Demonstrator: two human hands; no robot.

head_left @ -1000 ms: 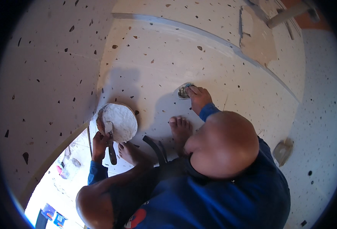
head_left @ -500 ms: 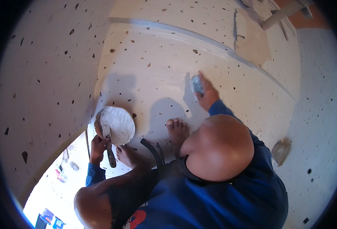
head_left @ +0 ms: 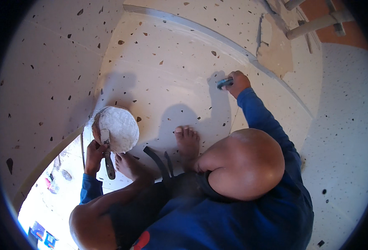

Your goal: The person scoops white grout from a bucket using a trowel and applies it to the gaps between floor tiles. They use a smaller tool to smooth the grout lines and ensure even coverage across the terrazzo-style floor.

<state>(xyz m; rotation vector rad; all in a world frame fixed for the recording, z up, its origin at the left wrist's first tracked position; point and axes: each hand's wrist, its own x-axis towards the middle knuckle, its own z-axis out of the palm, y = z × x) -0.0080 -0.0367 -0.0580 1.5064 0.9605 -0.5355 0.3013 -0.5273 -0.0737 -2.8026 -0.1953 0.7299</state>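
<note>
Beside my left foot, my left hand (head_left: 94, 157) is closed at the near edge of a round bowl (head_left: 96, 127) full of white paste (head_left: 119, 128). The same hand pins a putty knife (head_left: 109, 166), its whitish blade lying against the bowl and its dark handle pointing toward me. Out ahead on the right, my right hand (head_left: 239, 84) grips a small flat blue-grey tool (head_left: 225, 83), seen nearly edge-on. Its exact kind does not show. It is over the pale speckled floor (head_left: 171, 83) and casts a shadow there; whether it touches the surface I cannot tell.
A grey raised strip (head_left: 192, 27) crosses the far side, with a bare beige patch (head_left: 278, 48) behind it. Pipes (head_left: 317, 25) stick out at the far right. A speckled wall (head_left: 42, 83) rises on the left, above a bright opening with scattered items. My bare feet (head_left: 187, 139) are between my hands.
My right hand has moved a little right and turned, so the tool shows its edge instead of its broad face. The view has shifted slightly; my left hand still holds bowl and knife.
</note>
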